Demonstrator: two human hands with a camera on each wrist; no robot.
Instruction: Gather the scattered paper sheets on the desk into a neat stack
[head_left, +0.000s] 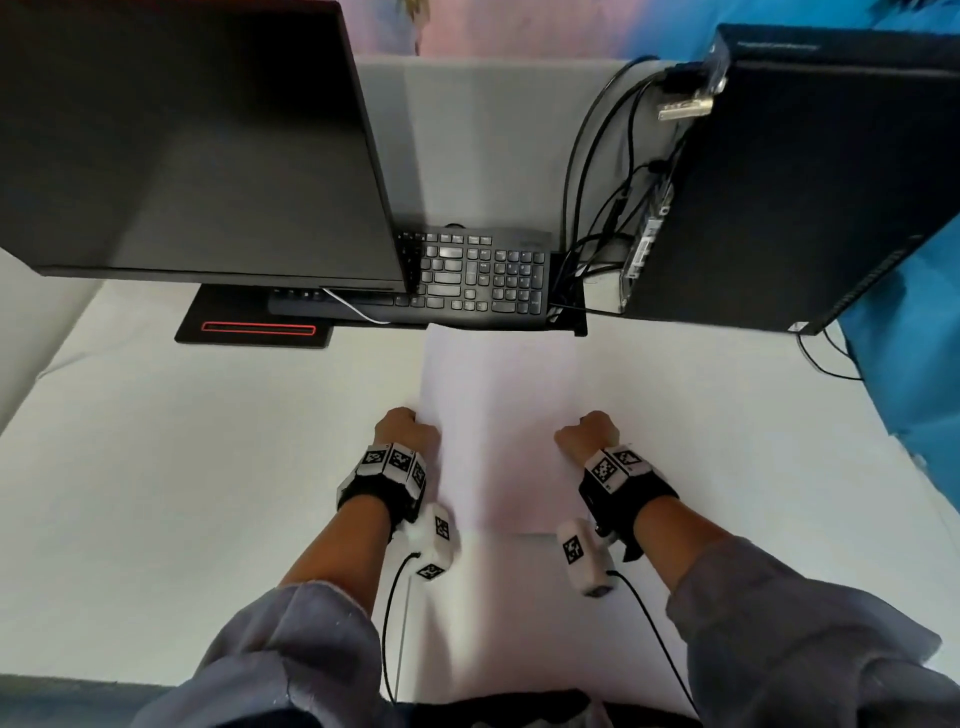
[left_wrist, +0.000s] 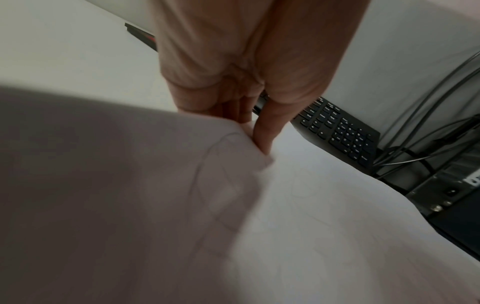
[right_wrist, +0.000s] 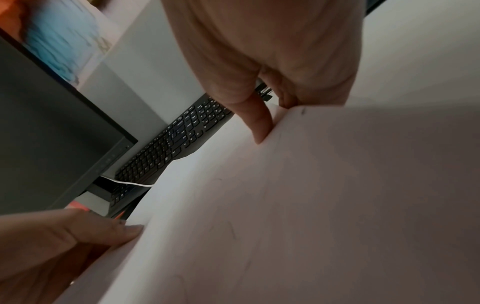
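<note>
Both hands hold the paper sheets (head_left: 498, 431) between them, raised off the desk (head_left: 208, 467). The left hand (head_left: 408, 431) pinches the left edge, thumb (left_wrist: 267, 131) on top and fingers curled beneath. The right hand (head_left: 587, 436) grips the right edge the same way. The keyboard (head_left: 467, 280) lies just beyond the fingertips.

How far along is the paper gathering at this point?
Mostly done: the paper sheets look gathered into one pile, with no stray sheets visible on the desk. In hand: the left hand and right hand pinch the pile's opposite side edges. Left: squaring the edges and setting it down; how well they line up cannot be judged.
</note>
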